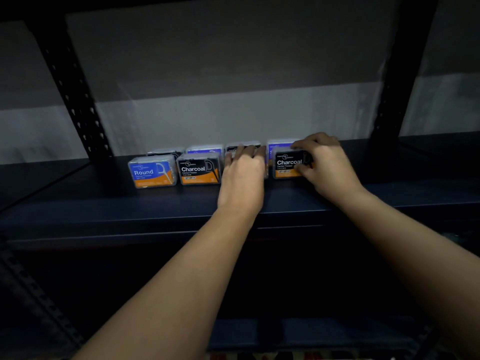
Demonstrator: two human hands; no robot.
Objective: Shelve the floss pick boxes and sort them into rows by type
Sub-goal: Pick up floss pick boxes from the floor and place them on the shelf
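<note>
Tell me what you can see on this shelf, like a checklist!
Surface: dark shelf, boxes near its back.
Job's things: front row mixed: Round box, Charcoal box, one hidden box, second Charcoal box; back row partly hidden.
Clutter: nothing seen.
Grippers: left hand covers the hidden box; right hand grips the second Charcoal box.
Cables: nothing seen.
Surroundings: black perforated uprights, grey wall.

Two rows of boxes (198, 168) sit on the shelf (104, 203), one behind the other

A dark metal shelf (78, 203) with perforated uprights (75, 100) stands against a grey wall (233, 74) (dimly lit).
</note>
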